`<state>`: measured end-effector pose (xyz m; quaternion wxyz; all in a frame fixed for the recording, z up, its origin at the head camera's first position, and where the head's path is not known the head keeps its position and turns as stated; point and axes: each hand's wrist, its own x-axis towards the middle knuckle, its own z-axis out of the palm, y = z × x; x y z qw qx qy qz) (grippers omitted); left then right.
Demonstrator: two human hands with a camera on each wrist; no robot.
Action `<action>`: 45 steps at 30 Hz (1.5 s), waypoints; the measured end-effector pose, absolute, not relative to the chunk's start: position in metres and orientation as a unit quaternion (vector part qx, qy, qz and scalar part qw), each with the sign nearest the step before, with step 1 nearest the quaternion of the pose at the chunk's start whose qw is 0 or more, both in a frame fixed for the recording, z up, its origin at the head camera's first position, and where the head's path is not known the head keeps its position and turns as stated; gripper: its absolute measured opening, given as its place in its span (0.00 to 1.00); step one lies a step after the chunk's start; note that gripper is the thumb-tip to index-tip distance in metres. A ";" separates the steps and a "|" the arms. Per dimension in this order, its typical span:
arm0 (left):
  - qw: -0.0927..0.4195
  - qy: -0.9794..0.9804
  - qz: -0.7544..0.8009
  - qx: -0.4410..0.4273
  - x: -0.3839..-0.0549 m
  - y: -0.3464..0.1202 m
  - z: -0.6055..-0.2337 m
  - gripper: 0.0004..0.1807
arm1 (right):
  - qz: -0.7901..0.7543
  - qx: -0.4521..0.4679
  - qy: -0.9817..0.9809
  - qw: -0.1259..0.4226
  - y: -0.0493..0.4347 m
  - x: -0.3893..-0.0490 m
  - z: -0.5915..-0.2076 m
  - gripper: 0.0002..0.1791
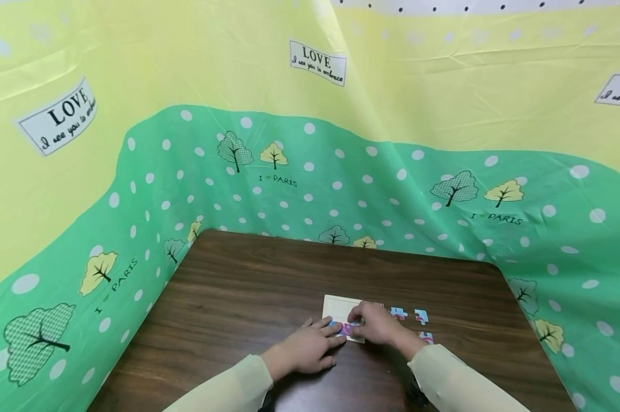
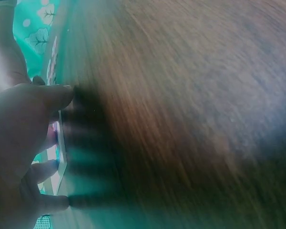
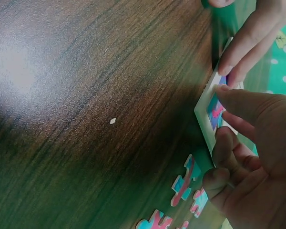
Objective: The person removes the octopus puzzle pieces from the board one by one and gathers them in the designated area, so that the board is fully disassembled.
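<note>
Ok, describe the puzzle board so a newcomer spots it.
On the dark brown table, find the left hand and right hand. Partly beneath them lies the puzzle board, a flat cream rectangle. It's paler and much bigger than the loose colourful pieces to its right.

Dark wood-grain table [image 1: 248, 286], yellow-and-green cloth [image 1: 351, 171] behind, printed trees [image 1: 235, 150], white dots [image 1: 310, 129], LOVE labels [image 1: 318, 63]

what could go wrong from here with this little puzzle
The right hand is working right at the placed pieces on the puzzle board, so a push there might nudge a neighbour out of line. The loose pieces lie on the table close to that hand, so it could brush them aside. The board rests directly on the table, so it may slide if the left hand lets up.
</note>
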<state>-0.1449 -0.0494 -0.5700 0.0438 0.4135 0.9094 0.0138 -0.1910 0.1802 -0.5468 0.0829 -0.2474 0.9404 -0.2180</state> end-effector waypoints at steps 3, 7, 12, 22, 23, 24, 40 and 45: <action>0.044 0.910 0.014 0.411 -0.145 -0.049 -0.568 0.33 | -0.210 -0.247 0.943 0.080 0.179 -0.191 -0.546 0.09; 0.043 0.911 0.011 0.409 -0.145 -0.049 -0.567 0.33 | -0.204 -0.249 0.944 0.071 0.178 -0.192 -0.546 0.09; 0.039 0.911 0.000 0.411 -0.143 -0.048 -0.568 0.33 | -0.203 -0.244 0.946 0.071 0.178 -0.194 -0.546 0.09; 0.033 0.908 -0.001 0.418 -0.141 -0.045 -0.567 0.33 | -0.211 -0.239 0.944 0.081 0.180 -0.191 -0.545 0.14; 0.033 0.908 -0.002 0.417 -0.141 -0.045 -0.567 0.33 | -0.215 -0.239 0.943 0.082 0.180 -0.191 -0.545 0.14; 0.033 0.909 -0.003 0.416 -0.141 -0.045 -0.567 0.33 | -0.219 -0.241 0.942 0.081 0.181 -0.191 -0.545 0.14; 0.044 0.911 0.000 0.411 -0.140 -0.047 -0.570 0.33 | -0.304 -0.237 0.918 0.096 0.195 -0.190 -0.541 0.03; 0.038 0.910 -0.002 0.413 -0.139 -0.046 -0.570 0.34 | -0.325 -0.220 0.914 0.098 0.205 -0.188 -0.539 0.04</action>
